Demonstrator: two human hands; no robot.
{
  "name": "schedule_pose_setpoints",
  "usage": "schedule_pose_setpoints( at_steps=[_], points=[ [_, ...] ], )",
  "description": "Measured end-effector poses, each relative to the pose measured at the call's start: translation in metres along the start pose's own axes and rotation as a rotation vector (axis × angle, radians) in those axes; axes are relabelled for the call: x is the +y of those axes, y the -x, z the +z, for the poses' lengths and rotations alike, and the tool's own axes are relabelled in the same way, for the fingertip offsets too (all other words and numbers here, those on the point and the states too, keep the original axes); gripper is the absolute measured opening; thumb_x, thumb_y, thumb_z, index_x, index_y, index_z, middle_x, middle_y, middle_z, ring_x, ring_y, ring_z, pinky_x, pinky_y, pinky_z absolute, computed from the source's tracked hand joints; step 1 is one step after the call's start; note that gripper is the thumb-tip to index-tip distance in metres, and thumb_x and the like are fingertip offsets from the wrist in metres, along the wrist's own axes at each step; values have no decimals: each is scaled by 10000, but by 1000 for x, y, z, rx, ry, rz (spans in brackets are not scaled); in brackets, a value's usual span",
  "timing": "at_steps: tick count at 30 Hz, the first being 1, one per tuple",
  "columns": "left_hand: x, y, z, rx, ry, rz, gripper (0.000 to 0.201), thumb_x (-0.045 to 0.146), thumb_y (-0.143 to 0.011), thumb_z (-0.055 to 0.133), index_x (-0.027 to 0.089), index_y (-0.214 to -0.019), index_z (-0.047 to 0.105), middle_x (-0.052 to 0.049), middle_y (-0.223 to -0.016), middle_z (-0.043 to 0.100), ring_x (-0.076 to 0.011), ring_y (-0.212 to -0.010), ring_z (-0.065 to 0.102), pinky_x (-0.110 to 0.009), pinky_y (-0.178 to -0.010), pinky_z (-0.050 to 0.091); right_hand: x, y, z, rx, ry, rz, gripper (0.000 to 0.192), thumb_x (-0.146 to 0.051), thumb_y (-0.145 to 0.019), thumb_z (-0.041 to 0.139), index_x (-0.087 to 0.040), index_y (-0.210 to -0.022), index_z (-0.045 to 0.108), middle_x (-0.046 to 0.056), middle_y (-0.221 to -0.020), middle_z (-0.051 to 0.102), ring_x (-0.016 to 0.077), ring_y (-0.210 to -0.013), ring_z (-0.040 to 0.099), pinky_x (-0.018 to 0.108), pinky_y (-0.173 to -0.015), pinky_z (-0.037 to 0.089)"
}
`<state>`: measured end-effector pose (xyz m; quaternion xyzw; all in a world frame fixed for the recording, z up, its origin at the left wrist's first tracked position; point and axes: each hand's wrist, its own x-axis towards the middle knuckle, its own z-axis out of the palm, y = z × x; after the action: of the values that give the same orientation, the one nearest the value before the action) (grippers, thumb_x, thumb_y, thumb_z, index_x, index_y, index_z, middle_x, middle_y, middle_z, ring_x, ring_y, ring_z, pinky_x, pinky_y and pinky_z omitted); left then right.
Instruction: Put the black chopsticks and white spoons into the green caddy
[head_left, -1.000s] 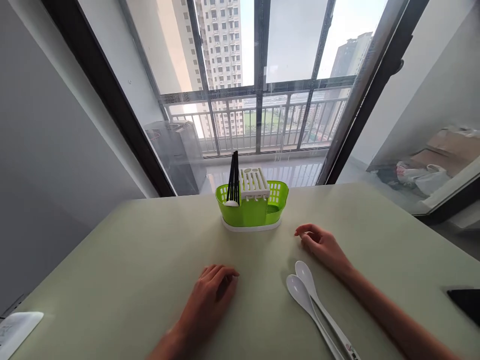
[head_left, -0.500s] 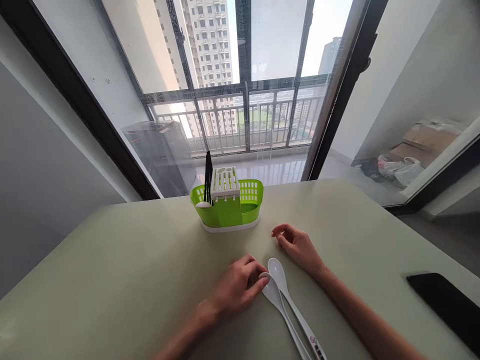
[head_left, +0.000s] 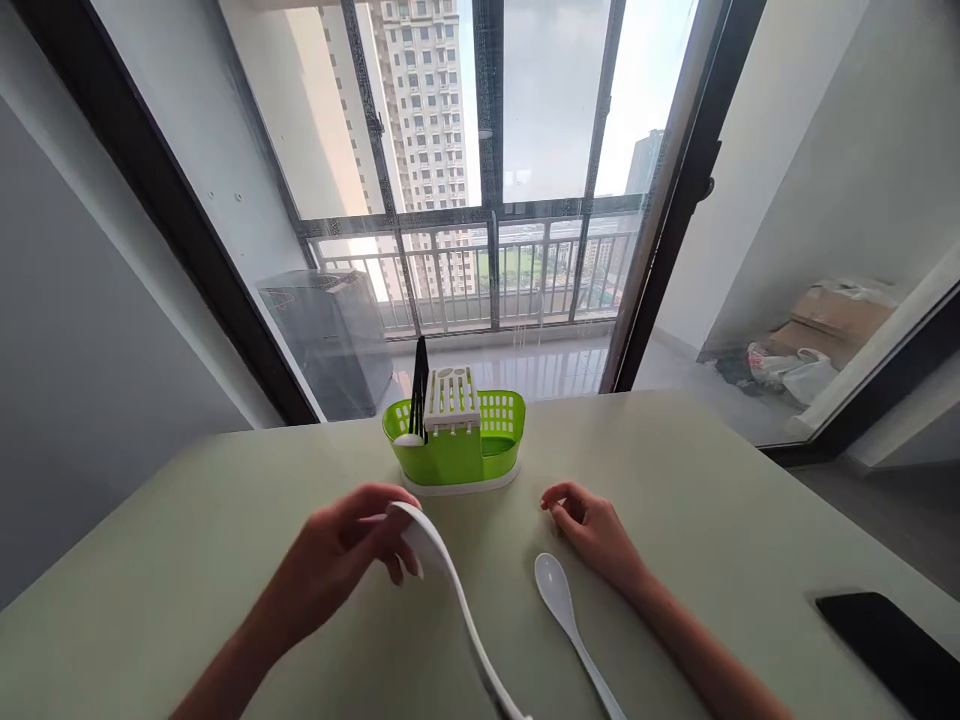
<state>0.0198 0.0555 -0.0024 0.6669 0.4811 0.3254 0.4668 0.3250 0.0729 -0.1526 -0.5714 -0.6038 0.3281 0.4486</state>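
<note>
My left hand point(head_left: 341, 555) pinches a long white spoon point(head_left: 466, 612) by its bowl, lifted off the table and tilted, with the handle running down toward the lower edge. A second white spoon point(head_left: 556, 590) lies flat on the table, bowl pointing away from me. My right hand point(head_left: 596, 535) rests on the table just beyond that spoon, its fingers loosely curled with nothing visible in them. Behind both hands stands a green utensil caddy point(head_left: 457, 458) with a white slotted top. In its left part are black chopsticks point(head_left: 419, 390) and a white spoon point(head_left: 409, 440).
The pale green table point(head_left: 225, 520) reaches up to glass doors. A black phone-like slab point(head_left: 889, 640) lies at the right. Past the glass are a covered appliance point(head_left: 322, 335), a railing point(head_left: 450, 285), and a cardboard box with bags point(head_left: 832, 325).
My left hand has taken hold of one of the two white spoons, raised it and moved it left. My right hand has stayed in place on the table. The view has tipped slightly up.
</note>
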Motion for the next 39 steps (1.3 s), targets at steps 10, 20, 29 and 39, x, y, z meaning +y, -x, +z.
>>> schedule_pose_setpoints(
  at_steps=[10,20,29,39],
  points=[
    [39,-11,-71,1114,-251,356,401,492,-831,730,188,-1079,646,12,-932,756,-177,-629,752,-288,-639,601,7,2,4,-17,1,12,245,-352,-834,502,-211,-909,688,11,-771,716,171,-597,595,281,-603,447],
    [-5,-50,-70,815,-663,462,280,442,-969,546,216,-1098,647,43,-694,741,-165,-729,762,-233,-671,544,5,4,3,5,43,-15,220,-342,-849,506,-214,-895,679,13,-767,709,157,-577,555,273,-587,434],
    [-29,-76,-65,480,-1013,529,420,489,-1026,351,211,-1142,645,17,-636,681,-134,-538,637,-227,-578,440,-1,4,2,-4,31,14,223,-363,-850,503,-220,-877,672,-7,-658,650,166,-568,560,275,-583,434],
    [-44,-81,-53,381,-1101,494,379,445,-1024,361,222,-1128,649,-48,-959,776,-152,-604,668,-237,-558,419,1,4,2,-5,39,-5,205,-328,-859,510,-215,-879,679,-4,-710,683,153,-571,555,265,-584,427]
  ],
)
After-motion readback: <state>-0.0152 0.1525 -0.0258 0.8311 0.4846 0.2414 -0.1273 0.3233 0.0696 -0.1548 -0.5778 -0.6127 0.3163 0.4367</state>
